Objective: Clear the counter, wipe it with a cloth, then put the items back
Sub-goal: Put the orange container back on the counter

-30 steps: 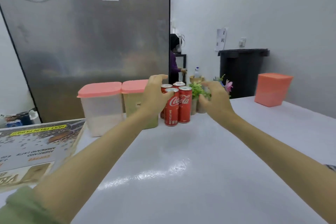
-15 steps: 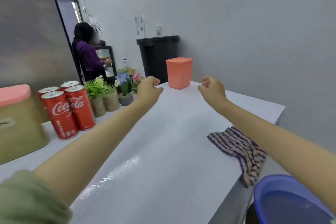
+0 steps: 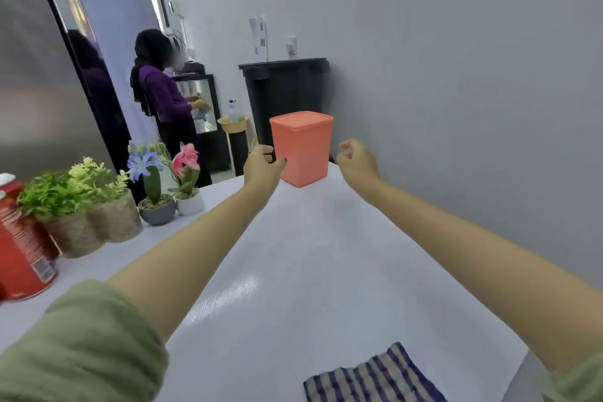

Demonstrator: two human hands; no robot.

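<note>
Both arms reach out over the white tabletop point(image 3: 293, 271) toward a salmon-orange plastic container point(image 3: 301, 147) with a matching lid, which stands upright at the far end, near the grey wall. The left hand point(image 3: 262, 165) is at the container's left side, fingers loosely curled, thumb tip touching or just short of its wall; nothing is gripped. The right hand point(image 3: 357, 158) hovers just right of the container, apart from it, fingers spread and slightly bent, holding nothing.

Along the left edge stand a red drink can point(image 3: 23, 258) whose small print is too blurred to read, two leafy green plants in woven pots point(image 3: 91, 225), and two small potted flowers point(image 3: 169, 199), one blue and one pink. A checked cloth point(image 3: 375, 378), striped blue and beige, lies flat at the near edge between the forearms.

Behind the tabletop are a black bin point(image 3: 287, 91) and a person in a purple top point(image 3: 163, 98) at a cabinet. A paper on the wall above the bin cannot be read.
</note>
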